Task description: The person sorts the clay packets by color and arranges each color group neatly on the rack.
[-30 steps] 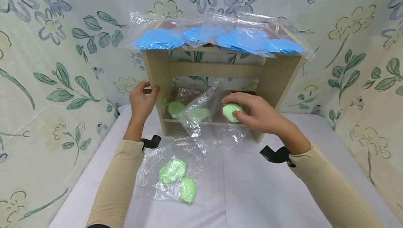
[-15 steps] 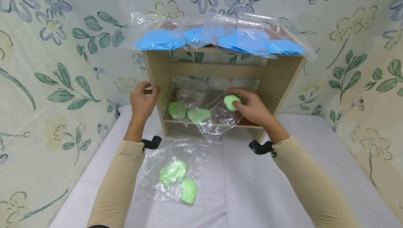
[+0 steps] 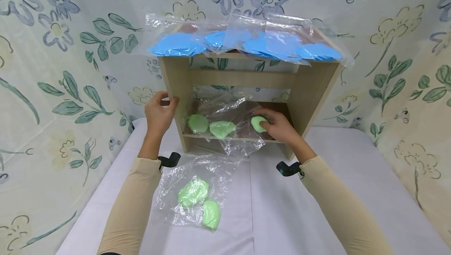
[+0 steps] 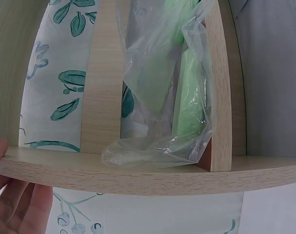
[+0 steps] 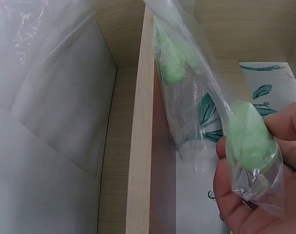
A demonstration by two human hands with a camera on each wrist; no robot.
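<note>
Right hand [image 3: 280, 126] pinches green lump [image 3: 258, 124] through clear bag [image 5: 272, 196]. Lump is at right part of low board [image 3: 278, 108], inside wooden shelf [image 3: 313, 94]. Left hand [image 3: 160, 110] grips shelf's left side wall [image 3: 179, 80]. Two more green lumps [image 3: 222, 129], in clear plastic, sit farther left. Front bag [image 3: 167, 210], with green lumps too, lies on white cloth [image 3: 299, 208]. Blue packs [image 3: 179, 44] lie on top.
</note>
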